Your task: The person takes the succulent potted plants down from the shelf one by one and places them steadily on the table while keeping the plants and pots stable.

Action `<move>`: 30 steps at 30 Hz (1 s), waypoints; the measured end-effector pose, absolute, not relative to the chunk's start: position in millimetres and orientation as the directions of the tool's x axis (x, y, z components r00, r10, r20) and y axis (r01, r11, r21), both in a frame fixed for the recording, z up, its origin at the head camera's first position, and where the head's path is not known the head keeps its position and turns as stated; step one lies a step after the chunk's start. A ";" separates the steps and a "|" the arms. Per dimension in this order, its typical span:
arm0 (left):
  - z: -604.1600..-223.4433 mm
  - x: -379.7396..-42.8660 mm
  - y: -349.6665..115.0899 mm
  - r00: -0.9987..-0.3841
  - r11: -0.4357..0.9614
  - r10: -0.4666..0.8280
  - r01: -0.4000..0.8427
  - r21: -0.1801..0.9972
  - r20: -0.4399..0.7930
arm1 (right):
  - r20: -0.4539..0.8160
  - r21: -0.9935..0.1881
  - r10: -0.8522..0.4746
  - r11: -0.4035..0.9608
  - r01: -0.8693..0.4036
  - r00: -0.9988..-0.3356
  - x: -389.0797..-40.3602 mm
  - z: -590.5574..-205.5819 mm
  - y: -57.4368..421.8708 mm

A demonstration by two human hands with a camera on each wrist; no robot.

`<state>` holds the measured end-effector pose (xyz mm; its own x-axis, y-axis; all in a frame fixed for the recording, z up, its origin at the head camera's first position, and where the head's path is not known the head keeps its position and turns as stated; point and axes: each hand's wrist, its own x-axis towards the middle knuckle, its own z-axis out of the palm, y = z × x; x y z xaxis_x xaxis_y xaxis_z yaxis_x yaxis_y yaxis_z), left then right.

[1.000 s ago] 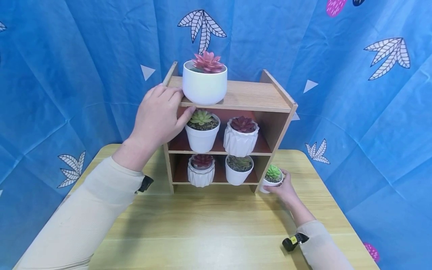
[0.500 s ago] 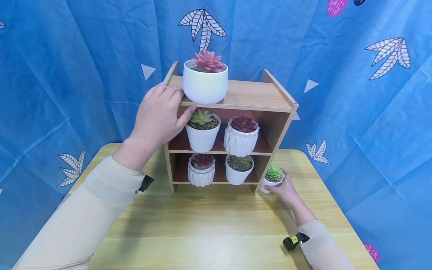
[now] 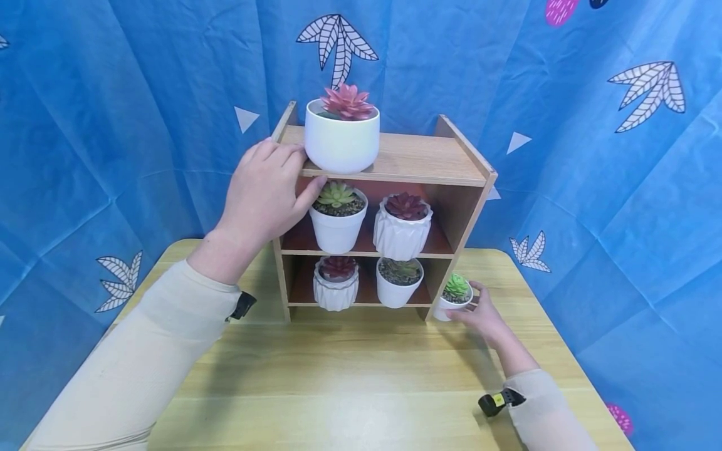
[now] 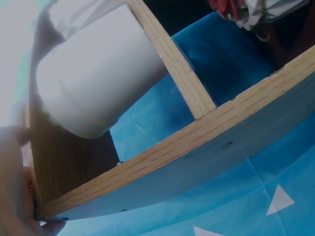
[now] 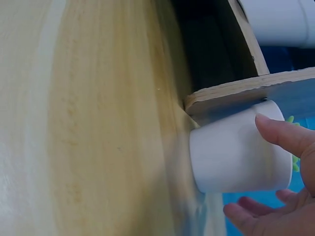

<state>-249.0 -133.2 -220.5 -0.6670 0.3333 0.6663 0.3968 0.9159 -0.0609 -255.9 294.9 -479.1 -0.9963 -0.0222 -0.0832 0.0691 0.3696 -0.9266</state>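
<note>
My left hand [image 3: 262, 191] grips the top left front corner of a small wooden shelf [image 3: 423, 153], fingers over the top board and thumb on its front edge. Close to those fingers, a white pot with a pink succulent [image 3: 342, 141] stands on the top board. My right hand [image 3: 484, 316] is around a white pot with a bright green succulent [image 3: 453, 308], which stands on the table against the shelf's right side. In the right wrist view its thumb lies at the pot [image 5: 236, 152], while the other fingers are spread and apart from it.
The middle shelf holds a white pot with a light green succulent [image 3: 337, 222] and a ridged pot with a dark red one [image 3: 403, 232]. Below are another ridged pot [image 3: 336, 291] and a plain white pot [image 3: 398, 291]. A blue curtain [image 3: 169, 94] surrounds the wooden table [image 3: 338, 388].
My right hand has loosened and drawn slightly back to the right from the green succulent's pot. The pot stays by the shelf, and my left hand keeps its place.
</note>
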 end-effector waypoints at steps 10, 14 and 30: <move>-220.3 -249.5 -133.6 -0.662 0.914 0.336 0.401 -0.063 0.670 | -0.095 -0.901 -0.069 0.429 0.056 -0.993 -250.5 -464.8 298.9; -220.4 -249.2 -133.3 -0.663 0.915 0.335 0.399 -0.063 0.670 | -0.117 -0.889 -0.087 0.453 0.066 -0.989 -248.9 -457.8 300.5; -220.6 -248.5 -133.3 -0.667 0.916 0.330 0.396 -0.058 0.667 | -0.184 -0.775 -0.110 0.627 0.075 -0.977 -239.0 -432.3 299.5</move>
